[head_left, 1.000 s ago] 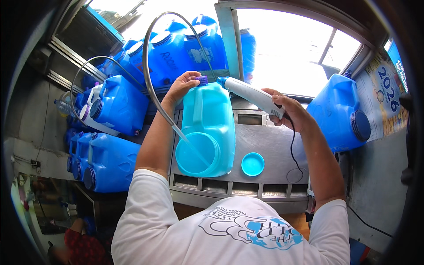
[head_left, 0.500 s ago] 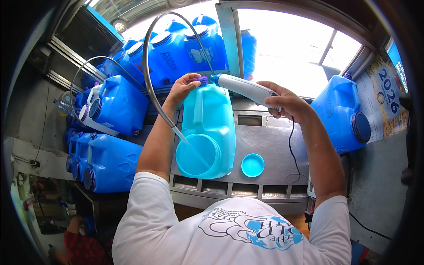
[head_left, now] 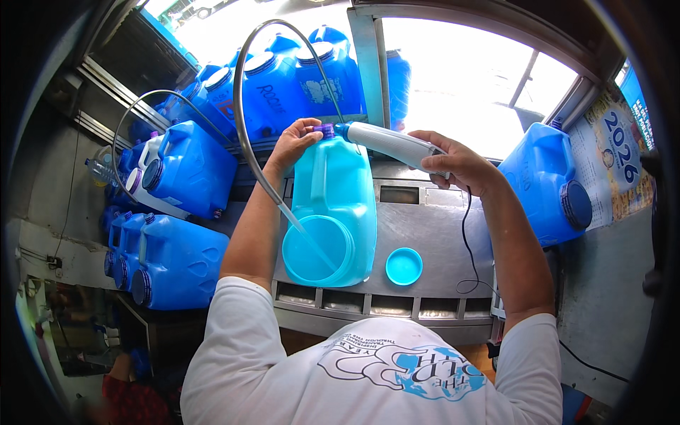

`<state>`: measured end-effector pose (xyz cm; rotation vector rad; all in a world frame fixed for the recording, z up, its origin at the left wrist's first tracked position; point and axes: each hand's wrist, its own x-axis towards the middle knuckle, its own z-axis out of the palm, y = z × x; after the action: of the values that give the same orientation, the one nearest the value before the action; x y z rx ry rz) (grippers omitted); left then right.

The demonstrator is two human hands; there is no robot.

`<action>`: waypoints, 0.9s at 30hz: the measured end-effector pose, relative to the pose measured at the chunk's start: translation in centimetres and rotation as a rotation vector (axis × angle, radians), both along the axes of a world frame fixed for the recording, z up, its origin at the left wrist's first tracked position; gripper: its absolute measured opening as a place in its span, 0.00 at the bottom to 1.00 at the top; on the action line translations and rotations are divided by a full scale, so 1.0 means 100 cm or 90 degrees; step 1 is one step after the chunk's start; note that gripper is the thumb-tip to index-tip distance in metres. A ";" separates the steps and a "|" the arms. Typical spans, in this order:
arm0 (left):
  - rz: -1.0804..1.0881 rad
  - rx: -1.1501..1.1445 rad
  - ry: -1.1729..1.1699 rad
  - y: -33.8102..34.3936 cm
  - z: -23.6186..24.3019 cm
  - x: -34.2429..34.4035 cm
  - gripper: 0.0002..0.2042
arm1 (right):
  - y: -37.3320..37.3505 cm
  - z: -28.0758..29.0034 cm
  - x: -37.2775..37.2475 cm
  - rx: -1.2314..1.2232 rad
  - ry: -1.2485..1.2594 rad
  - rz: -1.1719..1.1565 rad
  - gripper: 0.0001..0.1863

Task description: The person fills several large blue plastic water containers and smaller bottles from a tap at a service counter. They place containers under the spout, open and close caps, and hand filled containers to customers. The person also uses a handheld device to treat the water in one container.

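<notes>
A turquoise water jug [head_left: 358,205] lies on the metal counter, its wide round mouth towards me. A clear hose [head_left: 244,134] runs into that mouth. At the jug's far end, my left hand [head_left: 294,145] pinches a purple cap [head_left: 324,131] on the small spout. My right hand [head_left: 453,161] is closed around a white corded hand-held blower [head_left: 389,144]. Its blue nozzle points left and sits right beside the purple cap; whether they touch I cannot tell. On the counter right of the jug rests a round turquoise lid [head_left: 404,266].
Several blue jugs [head_left: 191,170] stand at the left, with more blue jugs [head_left: 269,88] behind the window frame. Another blue jug [head_left: 542,180] is at the right, near a wall calendar [head_left: 620,145]. The blower's black cord [head_left: 467,230] trails over the metal counter [head_left: 446,219].
The blower has shifted slightly left, bringing its nozzle closer to the purple cap. My left hand stays at the cap with its fingers slightly shifted. Jug and hose keep their places.
</notes>
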<state>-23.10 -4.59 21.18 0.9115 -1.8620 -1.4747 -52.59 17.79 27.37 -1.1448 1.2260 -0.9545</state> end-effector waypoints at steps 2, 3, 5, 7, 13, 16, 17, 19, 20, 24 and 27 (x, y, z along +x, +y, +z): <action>-0.017 0.003 0.023 -0.005 -0.004 0.004 0.19 | 0.000 -0.001 -0.001 0.003 0.011 0.000 0.45; -0.026 0.004 0.035 -0.007 -0.005 0.006 0.20 | 0.000 -0.001 -0.001 0.004 0.016 0.000 0.45; -0.028 0.009 0.031 -0.006 -0.004 0.005 0.20 | 0.000 0.001 -0.002 0.005 0.020 0.007 0.45; -0.030 0.006 0.027 -0.005 -0.003 0.004 0.19 | 0.000 0.003 -0.002 0.005 0.027 0.012 0.45; -0.033 0.021 0.031 -0.002 -0.001 0.005 0.21 | -0.002 0.013 0.000 0.004 0.055 0.033 0.43; -0.007 0.017 0.011 0.005 0.007 0.002 0.26 | -0.003 0.014 0.001 0.003 0.058 0.022 0.43; 0.000 0.011 0.012 0.008 0.009 0.001 0.27 | -0.004 0.015 0.000 0.004 0.058 0.021 0.43; 0.009 0.007 0.033 0.006 0.006 0.001 0.28 | -0.006 0.016 -0.001 0.003 0.060 0.026 0.44; 0.012 0.009 0.052 0.000 0.001 0.003 0.29 | -0.008 0.017 -0.001 0.002 0.061 0.032 0.44; -0.004 0.050 0.167 -0.001 -0.004 0.002 0.29 | -0.009 0.022 -0.002 0.002 0.085 0.037 0.44; -0.043 0.074 0.071 0.003 0.004 0.000 0.29 | -0.010 0.025 -0.003 0.002 0.088 0.041 0.44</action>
<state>-23.10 -4.33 21.63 0.8081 -1.7573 -1.6556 -52.87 16.75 29.88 -1.2583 1.2923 -0.8355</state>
